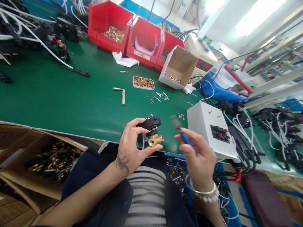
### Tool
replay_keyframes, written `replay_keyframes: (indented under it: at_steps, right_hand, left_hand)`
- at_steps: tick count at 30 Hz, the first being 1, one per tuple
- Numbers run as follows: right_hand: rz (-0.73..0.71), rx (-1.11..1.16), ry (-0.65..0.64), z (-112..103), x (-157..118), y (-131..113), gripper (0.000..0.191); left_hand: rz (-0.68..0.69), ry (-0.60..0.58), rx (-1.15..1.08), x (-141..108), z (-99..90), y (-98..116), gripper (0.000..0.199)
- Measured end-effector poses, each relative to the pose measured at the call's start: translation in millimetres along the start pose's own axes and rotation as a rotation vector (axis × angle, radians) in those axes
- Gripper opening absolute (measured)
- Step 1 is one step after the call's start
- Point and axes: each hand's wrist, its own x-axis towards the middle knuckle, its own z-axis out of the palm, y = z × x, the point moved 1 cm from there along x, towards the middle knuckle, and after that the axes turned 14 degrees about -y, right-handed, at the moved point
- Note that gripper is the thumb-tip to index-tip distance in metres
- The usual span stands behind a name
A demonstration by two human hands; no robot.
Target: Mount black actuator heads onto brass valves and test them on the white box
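Note:
Between the fingers and thumb of my left hand (132,140) is a brass valve (155,139) with a round black actuator head (151,122) on top. The valve's round opening faces me, and a grey cable hangs beside it. My right hand (199,154) grips a blue-handled tool (186,138) with a flat grey end. That end is blurred, so its exact kind is unclear; it points up and left, apart from the valve. Several small screws (181,116) lie on the green table just beyond the tool.
On the table (94,104) are a metal crank-shaped piece (122,94), a tray of brass parts (143,82) and wire clips (165,96). Red bins (106,25) and a cardboard box (178,66) stand behind. A grey switch box (210,129) is at right; a carton of valves (54,160) at left.

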Motion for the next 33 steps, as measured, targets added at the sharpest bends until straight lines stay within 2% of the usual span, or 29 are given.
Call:
replay_keyframes:
  at_steps: [2, 3, 4, 7, 8, 9, 12, 13, 14, 17, 18, 19, 22, 23, 24, 27, 28, 29, 32, 33]
  right_hand:
    - [0.06, -0.179, -0.21, -9.8, 3.4, -0.8, 0.032]
    - [0.062, -0.203, -0.228, -14.8, 4.2, -0.4, 0.031]
    - [0.032, -0.177, -0.16, -19.1, 4.4, 0.4, 0.032]
    - [-0.145, 0.014, 0.232, -22.9, 1.9, 4.6, 0.042]
    - [-0.184, 0.039, 0.291, -21.1, 1.2, 5.8, 0.042]
    - [-0.194, 0.018, 0.256, -18.3, 1.4, 6.4, 0.04]
    - [-0.096, -0.165, -0.131, -10.5, 4.5, 6.0, 0.03]
    - [-0.069, -0.181, -0.192, -9.8, 5.5, 5.7, 0.029]
    - [-0.066, -0.146, -0.151, -10.5, 6.3, 5.5, 0.031]
    - [-0.153, 0.075, 0.259, -14.1, 7.4, 6.0, 0.036]
    - [-0.17, 0.091, 0.305, -14.1, 8.0, 6.0, 0.034]
    - [-0.171, 0.057, 0.241, -13.2, 9.2, 5.2, 0.029]
    - [-0.108, -0.186, -0.262, -10.1, 12.8, 0.5, 0.023]
    - [-0.098, -0.234, -0.333, -10.8, 13.3, -1.4, 0.025]
    - [-0.098, -0.256, -0.288, -12.5, 13.8, -3.2, 0.025]
    - [-0.091, -0.257, 0.173, -19.1, 14.2, -5.6, 0.023]
    - [-0.098, -0.269, 0.203, -19.5, 14.9, -5.6, 0.021]
    - [-0.107, -0.295, 0.122, -18.8, 16.2, -5.5, 0.02]
    - [-0.12, -0.375, -0.359, -15.4, 19.9, -6.2, 0.022]
    - [-0.115, -0.377, -0.396, -15.7, 20.4, -7.0, 0.022]
  left_hand:
    - [0.006, 0.012, 0.001, -0.8, 0.5, 0.4, 0.044]
    - [0.005, 0.013, 0.002, -1.0, 0.7, 0.6, 0.043]
    - [0.004, 0.01, 0.006, -1.1, 0.9, 0.7, 0.043]
    - [0.018, 0.006, 0.02, -0.8, 1.0, 1.2, 0.043]
    - [0.025, 0.008, 0.024, -0.6, 0.9, 1.3, 0.042]
    - [0.032, 0.008, 0.028, -0.5, 0.8, 1.3, 0.042]
    - [0.045, 0.004, 0.036, -0.6, 0.2, 1.2, 0.041]
    - [0.045, 0.003, 0.037, -0.7, 0.0, 1.0, 0.041]
    - [0.044, 0.002, 0.038, -1.0, -0.2, 0.7, 0.041]
    - [0.04, 0.002, 0.035, -1.7, -0.5, -0.2, 0.041]
    - [0.037, 0.002, 0.033, -1.8, -0.5, -0.5, 0.041]
    - [0.035, 0.0, 0.033, -1.9, -0.4, -0.8, 0.042]
    - [0.05, -0.001, 0.042, -1.4, -0.1, -1.2, 0.043]
    - [0.056, 0.001, 0.045, -1.0, -0.1, -1.3, 0.043]
    - [0.06, 0.006, 0.047, -0.6, -0.1, -1.3, 0.042]
    - [0.049, 0.014, 0.044, 0.3, -0.6, -1.6, 0.042]
    - [0.044, 0.011, 0.044, 0.4, -0.7, -1.7, 0.042]
    - [0.044, 0.01, 0.046, 0.4, -0.9, -1.8, 0.042]
    - [0.066, 0.01, 0.063, 0.1, -0.9, -1.9, 0.043]
    - [0.071, 0.011, 0.066, 0.0, -0.9, -1.9, 0.043]
